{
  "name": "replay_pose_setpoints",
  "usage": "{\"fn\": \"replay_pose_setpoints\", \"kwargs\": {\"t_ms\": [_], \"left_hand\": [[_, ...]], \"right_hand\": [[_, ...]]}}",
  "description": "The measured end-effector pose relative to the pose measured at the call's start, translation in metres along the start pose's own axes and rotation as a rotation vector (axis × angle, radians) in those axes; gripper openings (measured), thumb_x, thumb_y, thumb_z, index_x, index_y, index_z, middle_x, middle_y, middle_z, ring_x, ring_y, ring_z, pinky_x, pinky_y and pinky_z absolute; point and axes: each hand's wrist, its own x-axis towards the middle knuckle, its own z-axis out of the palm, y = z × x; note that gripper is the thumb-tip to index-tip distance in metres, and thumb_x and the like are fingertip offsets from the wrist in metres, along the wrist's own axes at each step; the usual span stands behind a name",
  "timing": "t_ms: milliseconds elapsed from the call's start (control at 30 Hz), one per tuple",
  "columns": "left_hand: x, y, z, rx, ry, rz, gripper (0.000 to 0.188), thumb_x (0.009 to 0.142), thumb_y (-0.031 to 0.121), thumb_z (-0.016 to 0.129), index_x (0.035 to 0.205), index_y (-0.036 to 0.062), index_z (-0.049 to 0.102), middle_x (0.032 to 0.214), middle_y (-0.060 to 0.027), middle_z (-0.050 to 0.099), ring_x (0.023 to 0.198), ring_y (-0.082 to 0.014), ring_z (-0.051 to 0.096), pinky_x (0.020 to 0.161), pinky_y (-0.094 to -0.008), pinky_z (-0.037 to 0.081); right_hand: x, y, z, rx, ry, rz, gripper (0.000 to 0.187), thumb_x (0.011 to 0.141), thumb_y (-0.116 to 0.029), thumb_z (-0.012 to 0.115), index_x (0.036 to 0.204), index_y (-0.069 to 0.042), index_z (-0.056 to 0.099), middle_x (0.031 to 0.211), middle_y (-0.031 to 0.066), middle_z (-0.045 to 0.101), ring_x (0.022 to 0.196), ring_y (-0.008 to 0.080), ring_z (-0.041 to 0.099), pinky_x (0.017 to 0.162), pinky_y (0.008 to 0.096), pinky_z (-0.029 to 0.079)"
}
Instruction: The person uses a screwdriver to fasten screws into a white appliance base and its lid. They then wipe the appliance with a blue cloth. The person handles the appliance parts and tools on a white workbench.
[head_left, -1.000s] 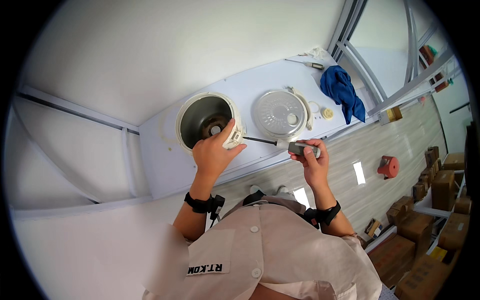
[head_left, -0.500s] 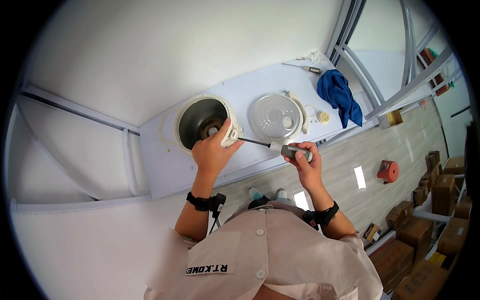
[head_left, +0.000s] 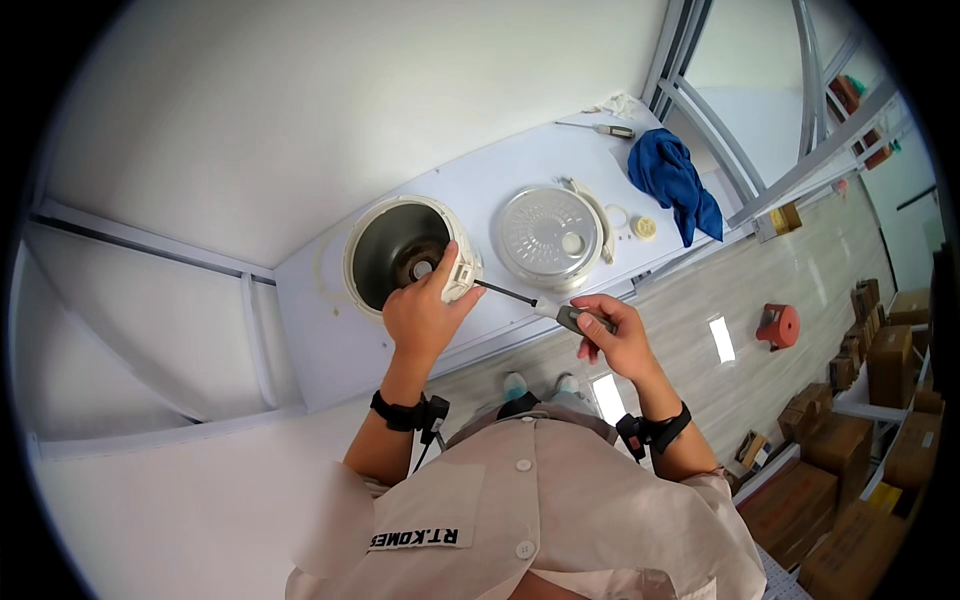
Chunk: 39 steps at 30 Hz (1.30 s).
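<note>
Now, left hand (head_left: 420, 315): it grips the side of the cooker body (head_left: 467, 243), fingers over the rim, thumb outside.
Right hand (head_left: 620, 340): its bent fingers hold a screwdriver (head_left: 546, 307) by the grey handle.
Screwdriver tip: it points at the cooker's side, by the left thumb. I cannot tell just what it touches.
Cooker body: it sits on the white worktop (head_left: 335, 355), against the left hand, open, and dark inside.
Round lid (head_left: 545, 232): it lies flat, ahead of the right hand and a bit left, with a curved off-white strip (head_left: 603, 218) beside it.
Far things: ahead of the right hand are a yellowish cap (head_left: 644, 228), another screwdriver (head_left: 613, 130) and a crumpled blue cloth (head_left: 668, 178).
</note>
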Motion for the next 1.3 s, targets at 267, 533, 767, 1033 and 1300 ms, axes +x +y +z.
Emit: {"fn": "replay_pose_setpoints", "kwargs": {"t_ms": [267, 533, 767, 1033, 1300], "left_hand": [[-0.003, -0.005, -0.003, -0.020, -0.004, 0.069, 0.073, 0.074, 0.047, 0.092, 0.137, 0.0157, 0.073, 0.083, -0.0085, 0.078, 0.063, -0.0247, 0.072, 0.058, -0.0356, 0.054], [-0.005, -0.006, -0.009, -0.062, -0.081, 0.075, 0.074, 0.074, 0.045, 0.091, 0.139, 0.0141, 0.072, 0.093, -0.0083, 0.078, 0.073, -0.0254, 0.073, 0.063, -0.0369, 0.055], [0.005, 0.007, -0.026, -0.172, 0.078, 0.343, 0.055, 0.074, 0.028, 0.090, 0.125, 0.0113, 0.076, 0.118, -0.0053, 0.069, 0.100, -0.0275, 0.067, 0.085, -0.0392, 0.054], [-0.005, 0.043, -0.013, -0.546, -0.103, 0.631, 0.036, 0.078, 0.017, 0.087, 0.112, 0.0109, 0.078, 0.108, -0.0012, 0.072, 0.096, -0.0237, 0.067, 0.083, -0.0387, 0.054], [0.011, 0.072, 0.005, -0.624, -0.184, 0.733, 0.034, 0.081, 0.015, 0.083, 0.114, 0.0101, 0.074, 0.106, -0.0017, 0.075, 0.098, -0.0256, 0.070, 0.090, -0.0398, 0.055]], "right_hand": [[-0.008, -0.003, 0.007, -0.447, 0.067, -0.208, 0.032, 0.100, -0.026, 0.075, 0.116, 0.002, 0.075, 0.083, 0.0088, 0.074, 0.068, 0.0135, 0.063, 0.061, 0.0303, 0.050], [-0.021, -0.009, 0.024, -0.728, 0.166, -0.702, 0.037, 0.082, -0.010, 0.088, 0.118, -0.008, 0.077, 0.099, 0.0101, 0.067, 0.084, 0.0256, 0.067, 0.071, 0.0348, 0.054], [-0.029, -0.003, 0.034, -0.577, 0.267, -0.550, 0.034, 0.087, -0.012, 0.085, 0.117, -0.003, 0.073, 0.097, 0.0091, 0.069, 0.085, 0.0213, 0.067, 0.075, 0.0331, 0.053], [-0.027, 0.018, 0.040, -0.229, 0.371, -0.406, 0.037, 0.089, -0.006, 0.084, 0.122, -0.004, 0.068, 0.105, 0.0035, 0.070, 0.098, 0.0140, 0.066, 0.084, 0.0294, 0.053], [-0.031, 0.012, 0.043, -0.387, 0.371, -0.587, 0.039, 0.089, -0.005, 0.084, 0.123, -0.003, 0.066, 0.116, 0.0056, 0.066, 0.104, 0.0157, 0.065, 0.088, 0.0309, 0.055]]}}
